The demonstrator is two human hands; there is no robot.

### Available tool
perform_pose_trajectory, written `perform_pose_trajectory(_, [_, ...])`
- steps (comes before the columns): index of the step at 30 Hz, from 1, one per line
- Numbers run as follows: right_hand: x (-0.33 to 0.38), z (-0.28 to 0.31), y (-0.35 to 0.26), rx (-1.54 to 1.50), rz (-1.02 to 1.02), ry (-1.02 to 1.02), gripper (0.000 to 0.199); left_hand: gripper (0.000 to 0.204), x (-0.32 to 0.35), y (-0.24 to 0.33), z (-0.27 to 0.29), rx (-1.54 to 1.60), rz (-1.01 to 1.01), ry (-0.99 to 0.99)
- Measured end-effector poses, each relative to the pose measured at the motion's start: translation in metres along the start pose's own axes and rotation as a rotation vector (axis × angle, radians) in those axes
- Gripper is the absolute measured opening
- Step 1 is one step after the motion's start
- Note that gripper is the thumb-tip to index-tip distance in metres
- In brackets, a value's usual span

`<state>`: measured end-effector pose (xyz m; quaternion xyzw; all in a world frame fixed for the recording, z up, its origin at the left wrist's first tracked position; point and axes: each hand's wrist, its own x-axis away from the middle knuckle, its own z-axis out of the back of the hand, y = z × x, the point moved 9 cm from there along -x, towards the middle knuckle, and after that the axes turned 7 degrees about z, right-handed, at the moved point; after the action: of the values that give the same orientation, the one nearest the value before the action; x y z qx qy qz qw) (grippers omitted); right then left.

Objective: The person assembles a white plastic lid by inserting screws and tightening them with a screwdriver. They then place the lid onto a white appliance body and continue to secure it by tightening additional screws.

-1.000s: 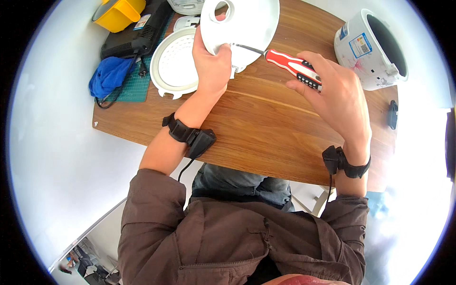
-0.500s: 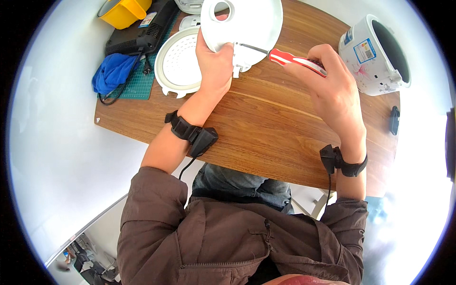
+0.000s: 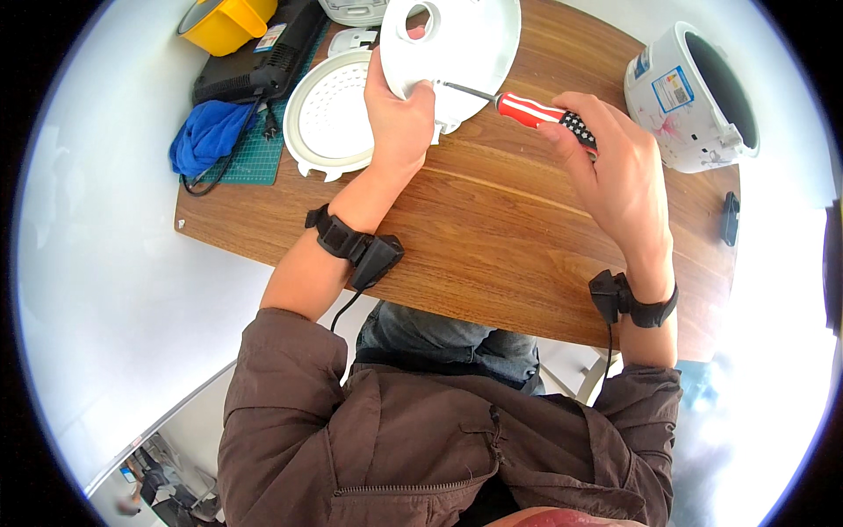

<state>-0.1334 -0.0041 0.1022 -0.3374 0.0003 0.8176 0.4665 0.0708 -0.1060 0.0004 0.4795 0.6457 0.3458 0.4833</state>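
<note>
My left hand [image 3: 404, 123] grips a white round plastic lid [image 3: 474, 53] by its near edge, thumb on top, tilting it up above the table. A round opening pierces the lid, and a fingertip shows through it. In my right hand [image 3: 619, 162] is a screwdriver [image 3: 531, 110] with a red, white and black star-patterned handle. Its thin metal shaft points left, and the tip meets the lid close to my left thumb. Any screw there is too small to make out. Just left of the lid lies a white round perforated cover [image 3: 329, 114] on the table.
On the right stands a white rice cooker body [image 3: 689, 110], with a small black object [image 3: 730, 220] nearer me. Left are a blue cloth [image 3: 206, 140], a green cutting mat [image 3: 259, 162], a black device [image 3: 250, 70] with a cable and a yellow container [image 3: 228, 26]. All sit on the wooden table [image 3: 492, 237].
My right fingers have shifted on the screwdriver handle, which has turned so its star pattern now shows. The lid is tilted slightly differently in my left hand.
</note>
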Motion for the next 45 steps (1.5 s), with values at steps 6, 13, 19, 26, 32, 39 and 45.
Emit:
perform_pose_trajectory(6, [-0.007, 0.008, -0.025, 0.076, 0.461, 0.084, 0.029, 0.054, -0.001, -0.009, 0.001, 0.122, 0.098, 0.006])
perform_pose_trajectory(13, [0.001, 0.002, -0.001, -0.020, -0.136, 0.020, 0.043, 0.055, 0.000, -0.017, 0.002, 0.197, 0.140, 0.009])
perform_pose_trajectory(19, [-0.008, 0.013, -0.022, 0.089, 0.338, 0.064, 0.047, 0.055, -0.001, -0.018, 0.001, 0.209, 0.161, 0.002])
perform_pose_trajectory(26, [-0.003, 0.003, -0.010, -0.074, -0.030, 0.046, 0.045, 0.054, -0.001, -0.023, 0.004, 0.242, 0.209, 0.016])
perform_pose_trajectory(32, [-0.002, -0.002, -0.007, -0.017, 0.062, -0.003, 0.043, 0.055, -0.005, -0.023, 0.007, 0.205, 0.163, 0.024])
perform_pose_trajectory(39, [-0.003, 0.001, -0.019, 0.122, 0.275, 0.041, 0.044, 0.054, -0.003, -0.024, 0.007, 0.198, 0.168, 0.030])
perform_pose_trajectory(45, [0.000, 0.007, -0.005, -0.057, -0.049, 0.082, 0.041, 0.056, 0.000, -0.021, 0.005, 0.188, 0.158, 0.022])
